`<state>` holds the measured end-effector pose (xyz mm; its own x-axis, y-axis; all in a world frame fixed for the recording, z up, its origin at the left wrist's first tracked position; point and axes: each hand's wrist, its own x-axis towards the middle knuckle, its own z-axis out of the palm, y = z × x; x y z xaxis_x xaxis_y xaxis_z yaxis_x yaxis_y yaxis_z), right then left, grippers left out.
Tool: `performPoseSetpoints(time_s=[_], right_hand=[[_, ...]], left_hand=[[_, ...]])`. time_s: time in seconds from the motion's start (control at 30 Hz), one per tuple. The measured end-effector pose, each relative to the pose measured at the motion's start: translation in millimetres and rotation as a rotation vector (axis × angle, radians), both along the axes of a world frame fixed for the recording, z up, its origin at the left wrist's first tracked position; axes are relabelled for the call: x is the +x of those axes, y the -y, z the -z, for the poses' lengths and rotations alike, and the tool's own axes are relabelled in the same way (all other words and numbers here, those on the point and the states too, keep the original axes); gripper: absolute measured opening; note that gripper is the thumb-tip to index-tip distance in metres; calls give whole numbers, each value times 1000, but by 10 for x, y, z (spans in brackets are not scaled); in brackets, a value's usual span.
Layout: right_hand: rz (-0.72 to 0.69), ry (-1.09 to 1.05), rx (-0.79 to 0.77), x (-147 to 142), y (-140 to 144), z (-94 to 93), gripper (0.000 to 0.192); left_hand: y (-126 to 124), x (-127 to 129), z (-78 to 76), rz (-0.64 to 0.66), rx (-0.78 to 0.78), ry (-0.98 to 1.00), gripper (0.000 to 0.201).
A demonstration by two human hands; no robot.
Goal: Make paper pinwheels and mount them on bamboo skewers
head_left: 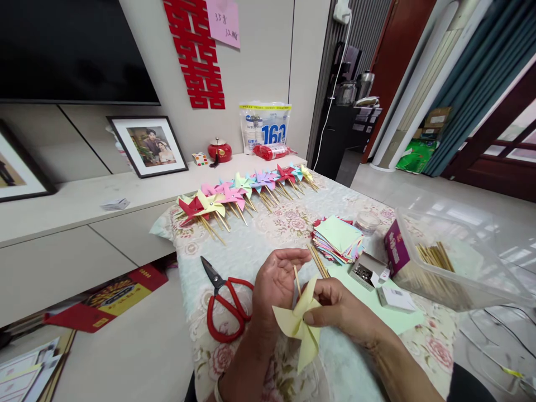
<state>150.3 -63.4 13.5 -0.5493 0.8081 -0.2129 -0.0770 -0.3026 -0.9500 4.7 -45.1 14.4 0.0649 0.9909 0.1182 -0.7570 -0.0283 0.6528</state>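
A pale yellow paper pinwheel (pixel 295 326) on a thin wooden stick (pixel 297 278) is over the front of the table. My right hand (pixel 341 307) pinches it, thumb pressed on the centre and fingers behind. Beside the stick is my left hand (pixel 274 285), palm turned up and fingers stretched to the right, with no object visible in it. Red-handled scissors (pixel 228 307) lie open just left of that hand. Several loose wooden sticks (pixel 319 261) rest beyond my right hand.
Finished pinwheels (pixel 243 192) line the table's far edge. At right are stacked coloured paper squares (pixel 339 235), a small box of metal fasteners (pixel 368 272), a white box (pixel 396 298) and a clear bin (pixel 473 273) holding sticks. A low cabinet (pixel 138 198) stands behind the table.
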Motion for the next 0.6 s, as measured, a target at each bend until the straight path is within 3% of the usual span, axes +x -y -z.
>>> performPoseSetpoints(time_s=[0.2, 0.3, 0.43, 0.6], right_hand=[[50, -23, 49, 2, 9, -4, 19], [76, -67, 70, 8, 9, -26, 19], [69, -81, 95, 15, 7, -50, 20], [66, -30, 115, 26, 2, -72, 21]], left_hand=[[-61, -13, -29, -22, -175, 160, 34], [-64, -7, -7, -5, -256, 35, 30], [-46, 17, 44, 123, -299, -190, 22], [-35, 16, 59, 173, -261, -124, 24]])
